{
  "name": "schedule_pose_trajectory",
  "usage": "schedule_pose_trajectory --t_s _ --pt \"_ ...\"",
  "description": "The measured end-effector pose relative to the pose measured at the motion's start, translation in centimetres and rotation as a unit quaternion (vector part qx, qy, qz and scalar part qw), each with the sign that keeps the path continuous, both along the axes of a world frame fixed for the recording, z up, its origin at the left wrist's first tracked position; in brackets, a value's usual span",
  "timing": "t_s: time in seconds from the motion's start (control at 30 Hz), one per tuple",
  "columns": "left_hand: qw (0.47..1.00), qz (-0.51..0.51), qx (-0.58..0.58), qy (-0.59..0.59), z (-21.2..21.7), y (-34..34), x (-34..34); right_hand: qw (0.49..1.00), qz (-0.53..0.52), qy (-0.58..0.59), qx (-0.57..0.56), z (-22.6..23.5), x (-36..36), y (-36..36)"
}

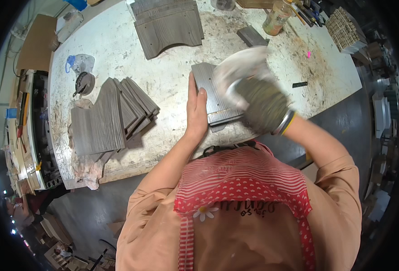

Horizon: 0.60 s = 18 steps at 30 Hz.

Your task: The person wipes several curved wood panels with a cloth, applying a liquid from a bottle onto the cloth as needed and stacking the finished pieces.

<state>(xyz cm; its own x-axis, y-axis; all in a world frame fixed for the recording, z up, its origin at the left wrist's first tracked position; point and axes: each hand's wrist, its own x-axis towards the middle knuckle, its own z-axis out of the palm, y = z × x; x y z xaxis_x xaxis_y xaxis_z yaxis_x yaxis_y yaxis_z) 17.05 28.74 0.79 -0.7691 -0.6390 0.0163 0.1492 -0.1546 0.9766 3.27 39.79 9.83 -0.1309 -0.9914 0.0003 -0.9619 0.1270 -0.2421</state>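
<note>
Panel [213, 92], grey woodgrain | beside unclenched bare left hand [197, 112] | likely stiff, light; hold edges | white cloth [236, 67] clutched in gloved right hand [262, 105]

- The camera rides on the worker's head, the left of a side-by-side pair, looking steeply down.
- It faces out over the worktable [172, 90], close enough that both bare left hand [197, 110] and gloved right hand [262, 104] sit near mid-view.
- The worker's own apron [240, 180] fills the lower middle.
- Its fisheye sweep takes in floor [91, 207] on either side, bending edges toward a black rim.
</note>
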Motion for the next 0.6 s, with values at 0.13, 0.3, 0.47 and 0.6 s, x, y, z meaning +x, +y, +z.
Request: schedule_pose_trajectory --t_s 0.13,0.3,0.47,0.6 --pt "0.998 0.016 -0.06 -0.015 -1.5 -0.4 -0.1 0.987 0.117 -0.112 -0.01 0.6 0.6 -2.2" --pt "0.994 0.067 -0.088 -0.016 -1.3 0.3 -0.5 0.999 0.039 0.001 -0.017 0.5 -2.8 -6.1" --pt "0.988 0.064 -0.125 -0.06 -1.1 -0.8 0.0 0.987 0.147 0.062 0.03 2.0 -1.7 -7.1" --pt "0.899 0.117 -0.411 -0.095 2.0 -0.4 -0.1 0.97 -0.219 -0.101 0.002 2.2 -12.4 -3.1"
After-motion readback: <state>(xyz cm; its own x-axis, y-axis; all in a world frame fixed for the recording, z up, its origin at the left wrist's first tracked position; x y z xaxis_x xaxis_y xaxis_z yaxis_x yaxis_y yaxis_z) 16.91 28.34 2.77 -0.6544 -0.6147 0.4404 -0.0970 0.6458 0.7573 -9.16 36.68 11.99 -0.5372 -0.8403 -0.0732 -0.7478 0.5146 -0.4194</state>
